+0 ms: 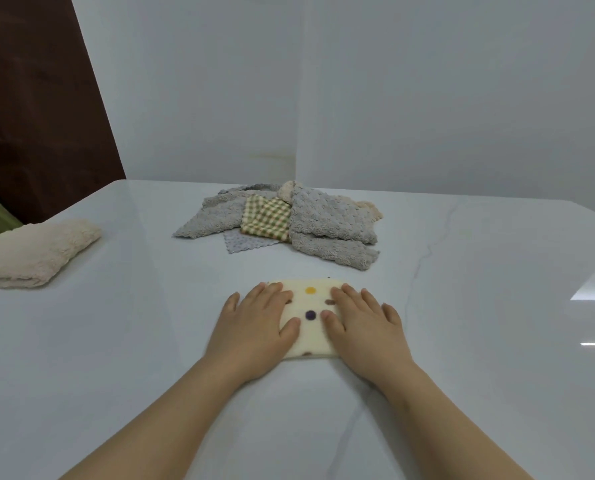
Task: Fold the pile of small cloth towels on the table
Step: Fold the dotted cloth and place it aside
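- The left hand [254, 327] lies palm down on the left part of a small cream towel with coloured dots [310, 304]. Its grip is spread flat, with the fingers straight and slightly fanned, pinching nothing.
- The left thumb [290, 326] reaches inward over the cloth, close to a dark purple dot. The little finger lies past the towel's left edge, over the bench [479, 341].
- The right hand [367, 327] lies the same way on the right part of the dotted towel. Its grip is also wide and flat, palm down, with the fingertips [347, 292] near the far edge.
- The right thumb [332, 322] points toward the left thumb, and a strip of cloth shows between the two hands.
- The dotted towel lies flat on the bench, straight ahead of the person. I cannot tell whether it is doubled over.
- Behind it, apart from both hands, sits the pile of loose towels [327, 220]. It holds crumpled fluffy grey ones, with a green-and-orange checked towel [266, 220] on top near the middle.
- A thin blue-grey cloth [242, 242] sticks out at the pile's front, and bits of beige cloth show at its back and right.
- A folded cream fluffy towel [36, 252] rests at the far left of the bench, well apart from the pile.
- The bench is glossy white with faint grey veins. A pale wall [393, 98] stands behind it and a dark brown panel [29, 98] to the left.
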Demonstrator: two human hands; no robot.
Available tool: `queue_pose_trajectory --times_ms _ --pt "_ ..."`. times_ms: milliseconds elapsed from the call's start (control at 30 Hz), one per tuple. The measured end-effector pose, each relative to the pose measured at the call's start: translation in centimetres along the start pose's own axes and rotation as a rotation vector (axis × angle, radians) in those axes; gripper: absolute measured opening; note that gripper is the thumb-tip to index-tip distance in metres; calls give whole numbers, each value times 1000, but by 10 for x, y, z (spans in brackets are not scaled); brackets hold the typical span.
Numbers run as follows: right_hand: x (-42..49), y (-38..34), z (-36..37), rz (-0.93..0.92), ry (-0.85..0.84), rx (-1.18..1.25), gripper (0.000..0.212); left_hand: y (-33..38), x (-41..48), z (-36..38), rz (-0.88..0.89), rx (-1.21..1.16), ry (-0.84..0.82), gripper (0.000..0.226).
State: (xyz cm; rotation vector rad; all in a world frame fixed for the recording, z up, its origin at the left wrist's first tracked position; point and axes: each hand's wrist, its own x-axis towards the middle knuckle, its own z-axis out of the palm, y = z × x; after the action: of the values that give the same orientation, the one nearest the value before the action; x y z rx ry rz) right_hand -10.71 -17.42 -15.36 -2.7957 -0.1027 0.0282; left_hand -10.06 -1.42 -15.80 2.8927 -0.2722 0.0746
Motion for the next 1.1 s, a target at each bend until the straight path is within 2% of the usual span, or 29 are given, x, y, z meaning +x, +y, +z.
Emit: queue_pose_trajectory --times_ms 100,200,300,467,600,733,800,833,933,1000,1100 --pt "0 2 -3 91 113 54 59 -1 -1 0 -155 38 138 67" --pt "4 5 -6 172 144 -2 54 -2 5 -4 -330 36 120 76" --pt "7 3 -5 175 161 36 28 -1 7 -4 -346 -57 111 59" --pt "5 -1 -2 192 228 170 11 -4 4 -13 -260 -213 6 34" --pt "3 -6 -18 248 106 265 14 3 5 -29 -341 -429 -70 21" --pt "2 -12 -46 475 -41 649 18 26 8 -45 -509 -775 -214 16" --pt "-2 -11 -57 567 -46 801 9 34 11 -46 -546 -899 -231 17" --pt "-4 -9 -63 602 -42 848 4 37 13 -47 -550 -950 -240 24" --pt "-11 1 -76 646 -54 981 23 47 21 -48 -480 -991 -302 53" --pt "-14 10 -85 642 -71 1047 32 56 27 -49 -399 -989 -314 46" --pt "-14 32 -103 611 -86 1118 35 76 42 -54 -300 -980 -341 30"
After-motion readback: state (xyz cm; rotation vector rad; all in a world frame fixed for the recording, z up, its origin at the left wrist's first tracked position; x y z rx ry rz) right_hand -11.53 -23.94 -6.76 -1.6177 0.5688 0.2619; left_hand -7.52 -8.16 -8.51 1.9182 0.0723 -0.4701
